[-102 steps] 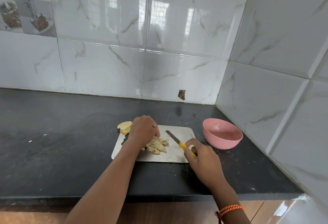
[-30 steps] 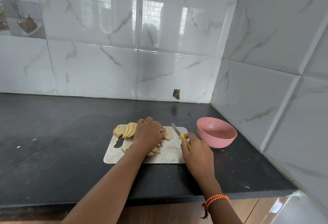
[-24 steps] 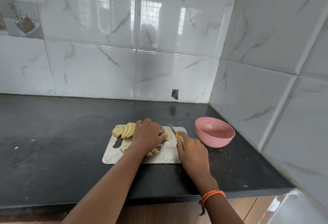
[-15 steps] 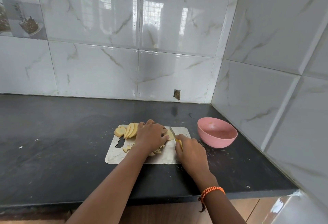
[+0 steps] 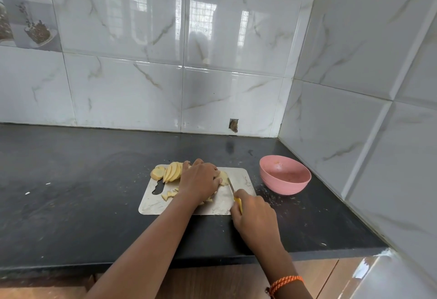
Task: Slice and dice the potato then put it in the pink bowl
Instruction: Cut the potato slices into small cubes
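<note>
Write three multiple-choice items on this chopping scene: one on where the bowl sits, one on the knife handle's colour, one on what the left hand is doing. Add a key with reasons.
1. Where is the pink bowl relative to the cutting board?
A. To its right, on the counter
B. On top of it
C. To its left

2. What colour is the handle of the knife?
A. Black
B. Yellow
C. Red

3. What is the left hand doing?
A. Hanging off the counter edge
B. Lifting the bowl
C. Holding down potato slices on the board

Key:
1 A, the bowl stands on the dark counter beside the board's right edge.
2 B, yellow shows above the right hand gripping it.
3 C, its fingers cover the potato next to the blade.
</note>
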Demonstrator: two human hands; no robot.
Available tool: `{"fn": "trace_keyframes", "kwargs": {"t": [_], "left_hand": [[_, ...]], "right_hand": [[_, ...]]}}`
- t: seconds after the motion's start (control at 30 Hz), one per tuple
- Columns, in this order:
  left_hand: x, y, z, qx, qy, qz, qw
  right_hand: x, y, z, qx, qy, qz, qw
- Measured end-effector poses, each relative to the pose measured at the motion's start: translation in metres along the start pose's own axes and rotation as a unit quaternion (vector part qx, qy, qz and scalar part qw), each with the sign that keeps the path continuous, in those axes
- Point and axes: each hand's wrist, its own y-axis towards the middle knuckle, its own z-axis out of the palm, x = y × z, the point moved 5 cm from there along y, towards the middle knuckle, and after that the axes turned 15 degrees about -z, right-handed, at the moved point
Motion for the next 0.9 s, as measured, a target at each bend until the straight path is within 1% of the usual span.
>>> {"fn": "trace_keyframes", "kwargs": {"t": [0.17, 0.3, 0.33, 0.5, 0.73, 0.9], "left_hand": [[0.003, 0.0, 0.004, -0.014, -0.004, -0.005, 1.0], [0.004, -0.001, 0.0, -0.033, -0.03, -0.001, 0.999], [0.004, -0.002, 0.0, -0.032, -0.033, 0.002, 0.999], [0.005, -0.003, 0.001, -0.015, -0.044, 0.001, 0.999], [0.004, -0.002, 0.001, -0.014, -0.044, -0.004, 0.999], [0.004, -0.002, 0.003, -0.012, -0.036, -0.012, 0.999]], "right_hand": [[-0.003, -0.014, -0.01, -0.024, 0.029, 0.025, 0.999], [-0.004, -0.001, -0.02, -0.096, 0.034, 0.034, 0.994], [-0.003, 0.006, -0.019, -0.096, 0.034, 0.034, 0.994], [-0.006, 0.034, -0.004, -0.04, 0.019, 0.03, 0.999], [-0.007, 0.041, 0.007, -0.029, 0.008, 0.001, 1.0], [0.0, 0.044, 0.011, 0.002, -0.006, -0.006, 1.0]]}}
